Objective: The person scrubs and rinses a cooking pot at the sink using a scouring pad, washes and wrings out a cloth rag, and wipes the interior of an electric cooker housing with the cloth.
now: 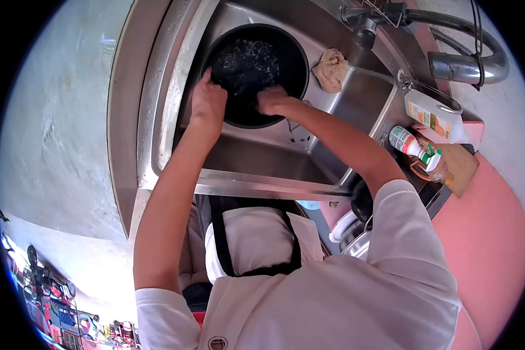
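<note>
A round black pot (291, 49) sits in the stainless steel sink (361, 96), with rippling water and bubbles inside it. My left hand (209, 100) is closed on the pot's left rim, thumb pointing up along the edge. My right hand (274, 100) reaches down into the pot at its lower right, fingers curled and partly hidden by the dark water. Whatever it holds, if anything, I cannot make out. A crumpled beige cloth (331, 70) lies in the sink just right of the pot.
A metal faucet (364, 35) with a thick curved pipe (490, 65) stands at the upper right. Right of the sink are a white jug (431, 114), a spray bottle (405, 141) and a brown board (462, 169). A grey wall (58, 134) is at the left.
</note>
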Demonstrator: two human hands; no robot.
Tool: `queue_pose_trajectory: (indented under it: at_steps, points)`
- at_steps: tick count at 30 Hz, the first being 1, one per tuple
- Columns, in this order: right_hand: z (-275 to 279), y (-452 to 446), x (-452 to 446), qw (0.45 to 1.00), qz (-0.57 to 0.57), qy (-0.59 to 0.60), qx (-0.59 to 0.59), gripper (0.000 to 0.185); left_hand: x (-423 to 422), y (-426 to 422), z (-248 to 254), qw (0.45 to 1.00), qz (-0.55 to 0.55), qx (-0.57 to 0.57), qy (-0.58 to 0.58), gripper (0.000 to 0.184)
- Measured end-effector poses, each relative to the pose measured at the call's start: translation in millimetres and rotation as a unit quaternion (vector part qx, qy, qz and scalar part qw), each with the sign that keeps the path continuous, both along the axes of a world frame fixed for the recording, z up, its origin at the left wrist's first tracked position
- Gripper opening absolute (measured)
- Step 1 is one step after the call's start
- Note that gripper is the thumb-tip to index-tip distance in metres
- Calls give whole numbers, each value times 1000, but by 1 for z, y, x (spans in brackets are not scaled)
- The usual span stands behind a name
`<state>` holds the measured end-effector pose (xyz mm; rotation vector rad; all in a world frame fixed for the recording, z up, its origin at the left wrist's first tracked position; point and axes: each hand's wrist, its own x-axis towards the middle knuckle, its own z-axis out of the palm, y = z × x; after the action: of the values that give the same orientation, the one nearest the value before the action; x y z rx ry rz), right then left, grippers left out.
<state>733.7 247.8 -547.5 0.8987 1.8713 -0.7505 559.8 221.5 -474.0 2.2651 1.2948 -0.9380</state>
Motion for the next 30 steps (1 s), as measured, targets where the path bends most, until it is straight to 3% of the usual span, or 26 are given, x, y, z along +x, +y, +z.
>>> queue_pose_trajectory:
  at_steps: [1,3,4,5,6,7,8,9,11,12,13,14,15,17,19,20,21,22,25,26,27,28,29,30]
  points:
    - [10,-1,-9,978,-136,60,-145,31,-3,9,9,999,-8,-25,27,23]
    - [28,-4,-15,940,-129,229,-219,40,-11,0,21,1000,24,-8,-7,24]
    - [51,6,-16,961,-62,168,-212,43,-12,-15,26,978,139,112,-108,28]
    - [75,19,-22,984,110,17,-141,44,-11,-30,29,920,243,229,-206,36]
    - [91,29,-21,950,272,-139,-58,46,-7,-39,32,884,328,231,-237,56]
    - [66,38,5,929,328,-152,74,47,4,-43,34,884,328,233,-239,56]
    - [40,46,27,887,380,-164,204,49,20,-46,37,778,480,243,-325,62]
    - [44,45,26,884,385,-167,207,49,33,-49,33,637,613,245,-397,68]
    - [55,30,12,937,264,-191,126,49,49,-52,0,647,607,297,-352,68]
    - [58,26,6,954,204,-203,87,49,54,-50,-10,612,659,246,-362,65]
    - [51,16,7,990,90,-96,-57,50,55,-48,-14,573,706,191,-370,62]
    - [43,7,7,980,-28,14,-197,51,59,-43,-19,566,725,214,-329,56]
    - [47,-1,1,953,-114,116,-256,53,57,-36,-22,557,729,220,-331,56]
    - [61,2,0,934,-149,145,-289,53,53,-26,-24,588,705,207,-338,54]
    - [56,12,24,981,107,11,-163,51,41,-14,-28,601,689,204,-350,53]
    - [38,29,55,969,246,-14,-7,49,34,-6,-27,659,632,169,-371,54]
    - [21,45,78,915,374,-35,150,47,28,2,-28,712,568,132,-391,55]
    - [19,52,73,912,379,-37,151,47,28,11,-29,724,544,129,-404,50]
    - [5,51,50,951,226,42,204,28,28,32,-33,752,489,141,-420,44]
    - [-2,46,39,982,178,8,60,24,28,39,-33,768,468,122,-420,40]
    - [-22,38,40,981,184,69,1,24,29,46,-35,779,453,102,-420,47]
    - [-17,32,20,987,144,55,-47,26,30,50,-35,784,441,101,-425,46]
    - [-30,31,17,992,92,76,-31,27,30,53,-36,788,430,96,-430,45]
    - [-23,43,10,989,124,68,-29,29,29,57,-39,786,418,94,-446,42]
